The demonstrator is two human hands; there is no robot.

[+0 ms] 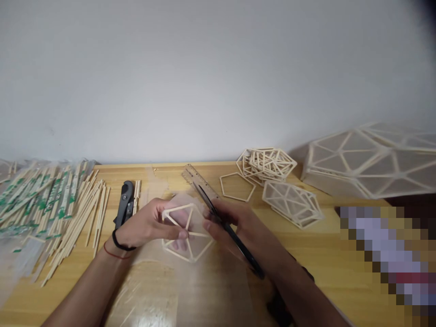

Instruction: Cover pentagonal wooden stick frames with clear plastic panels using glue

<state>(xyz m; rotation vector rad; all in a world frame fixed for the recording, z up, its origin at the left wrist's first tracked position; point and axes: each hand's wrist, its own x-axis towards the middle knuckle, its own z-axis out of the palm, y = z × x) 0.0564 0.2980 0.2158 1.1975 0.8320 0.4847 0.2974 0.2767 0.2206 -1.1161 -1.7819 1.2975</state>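
My left hand [150, 226] grips a small pentagonal frame [186, 232] made of thin wooden sticks, holding it over a clear plastic sheet [160, 290] on the wooden table [340, 254]. My right hand [238, 225] holds black scissors [229, 229], whose blades point up and left past the frame's right edge. A black band and a red string circle my left wrist.
Loose chopsticks and wrapped ones [51, 204] lie at the left. A black cutter tool [124, 203] and a wooden ruler [195, 178] lie behind my hands. Stacked stick pentagons [267, 164], a flat pentagon [236, 186], a covered dome piece [293, 203] and a large faceted shade [371, 159] sit at the right.
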